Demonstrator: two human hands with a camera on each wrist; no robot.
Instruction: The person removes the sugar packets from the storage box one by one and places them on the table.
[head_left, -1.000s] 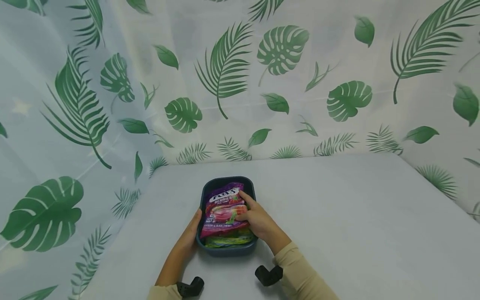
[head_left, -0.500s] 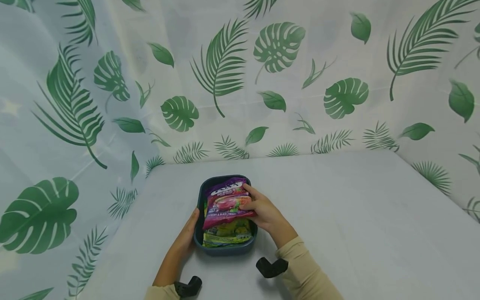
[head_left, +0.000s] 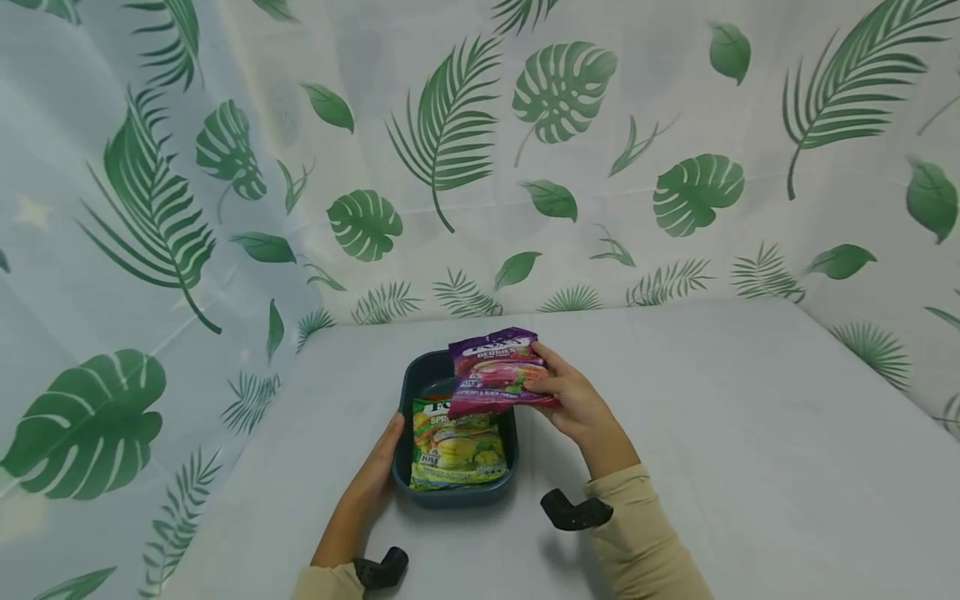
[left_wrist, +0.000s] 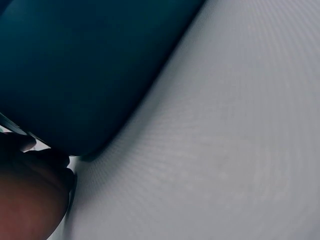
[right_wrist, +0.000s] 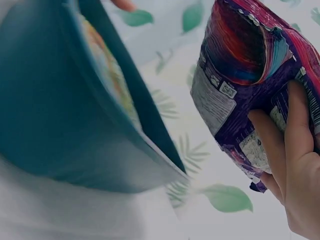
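Note:
A dark blue-green rectangular tub (head_left: 461, 500) stands on the white surface, with a green and yellow bag of candy (head_left: 456, 454) lying inside. My left hand (head_left: 378, 462) rests against the tub's left side, its fingers lying along the wall. My right hand (head_left: 581, 408) pinches the right edge of a purple and pink Fox's Berries candy bag (head_left: 495, 375), thumb in front. That bag hangs above the tub's right rim and covers part of the opening. In the right wrist view, several fingers (right_wrist: 295, 145) press on its back, apart from the tub (right_wrist: 55, 110).
The white tabletop (head_left: 697, 433) stretches away on both sides of the tub. Leaf-printed cloth (head_left: 480, 167) hangs behind and to the left and right. A black wrist device (head_left: 576, 510) sits at the right sleeve, and another (head_left: 382, 568) at the left.
My right hand has lifted the purple candy bag up and to the right, out of the tub, uncovering the green and yellow bag. My left hand has stayed at the tub's side.

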